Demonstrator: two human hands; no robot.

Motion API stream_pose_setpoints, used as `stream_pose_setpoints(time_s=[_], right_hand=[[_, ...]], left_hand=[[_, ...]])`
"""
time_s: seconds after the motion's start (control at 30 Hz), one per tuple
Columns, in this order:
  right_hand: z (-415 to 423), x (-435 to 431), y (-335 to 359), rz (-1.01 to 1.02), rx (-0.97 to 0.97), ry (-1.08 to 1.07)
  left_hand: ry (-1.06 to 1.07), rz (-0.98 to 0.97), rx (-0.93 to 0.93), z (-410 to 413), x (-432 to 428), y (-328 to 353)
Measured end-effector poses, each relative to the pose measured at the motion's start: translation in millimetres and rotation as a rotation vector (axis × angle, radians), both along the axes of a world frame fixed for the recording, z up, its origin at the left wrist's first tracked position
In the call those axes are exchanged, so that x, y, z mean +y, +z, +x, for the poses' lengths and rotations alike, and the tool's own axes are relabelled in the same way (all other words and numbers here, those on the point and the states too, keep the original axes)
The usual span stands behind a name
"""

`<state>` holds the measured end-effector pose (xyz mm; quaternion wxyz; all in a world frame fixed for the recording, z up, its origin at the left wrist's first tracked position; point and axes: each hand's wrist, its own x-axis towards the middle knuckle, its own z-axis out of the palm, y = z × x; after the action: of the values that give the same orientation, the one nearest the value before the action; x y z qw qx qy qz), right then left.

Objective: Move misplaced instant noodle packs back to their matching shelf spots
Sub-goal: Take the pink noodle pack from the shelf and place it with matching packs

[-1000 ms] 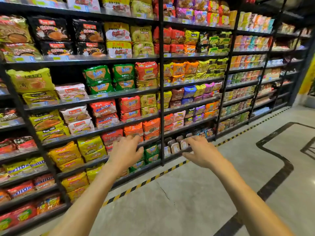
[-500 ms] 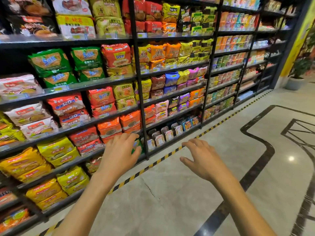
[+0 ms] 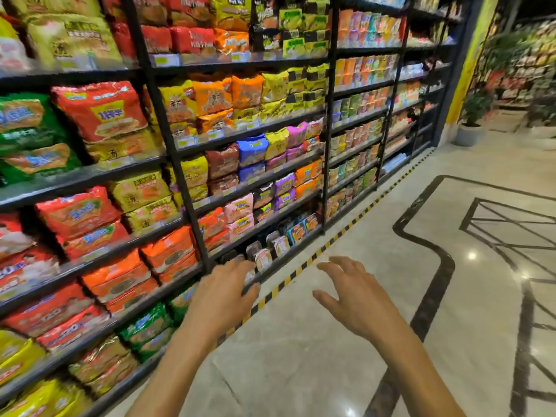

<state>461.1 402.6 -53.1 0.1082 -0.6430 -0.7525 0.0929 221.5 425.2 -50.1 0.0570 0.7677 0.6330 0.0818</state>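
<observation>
Aisle shelves (image 3: pixel 328 121), potted plant (image 3: pixel 473 114) beyond

— Can you read the words on the noodle packs (image 3: pixel 99 109)?
— No. The letters are all smeary.
— What is behind the left hand (image 3: pixel 222 293)?
— Some small packs (image 3: pixel 263 260) down low. The hand covers part of them.
— And that green pack (image 3: pixel 177 303)?
— The wrist hides one side of it.
— What about far away?
— The plant (image 3: pixel 475 109) and the far shelves (image 3: pixel 526 61) are fuzzy. The packs at the left edge are cut off. Both arms run out at the bottom.
</observation>
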Motion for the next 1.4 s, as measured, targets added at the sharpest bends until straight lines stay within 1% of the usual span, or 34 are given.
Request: stream_pose_setpoints(time_s=[0.07,0.17,0.33,0.63,0.8,1.0,1.2,1.4], right_hand=[[18.7,27.8,-1.7,-0.015,0.000,-0.018],[48.6,70.3,-4.0,0.014,-0.011,-0.050],[104.9,146.2,-11.0,0.025,-0.035,-0.041],[211.3,322.5,-5.0,0.038,-0.144,0.075],[246.8,403.9,-5.2,0.001,-0.155,0.118],[287.2,505.5,-11.3,0.003,-0.170,0.121],[326.0,621.1,-18.2,-0.018,-0.230,0.111],[364.3,742.5,-17.1,-0.038,-0.295,0.117]], left_hand=[[-0.014,-0.003,0.026,17.5,35.1,-0.4],[-0.046,0.014,0.086,48.2,85.6,-2.7],[-0.063,0.032,0.117,110.6,163.8,-8.5],[0.076,0.068,0.192,213.8,316.7,-12.7],[0.111,0.000,0.246,251.0,390.8,-14.2],[0.128,-0.021,0.271,293.0,486.6,-16.6],[0.127,-0.033,0.266,329.1,605.6,-31.9],[0.152,-0.020,0.279,364.9,723.1,-32.3]])
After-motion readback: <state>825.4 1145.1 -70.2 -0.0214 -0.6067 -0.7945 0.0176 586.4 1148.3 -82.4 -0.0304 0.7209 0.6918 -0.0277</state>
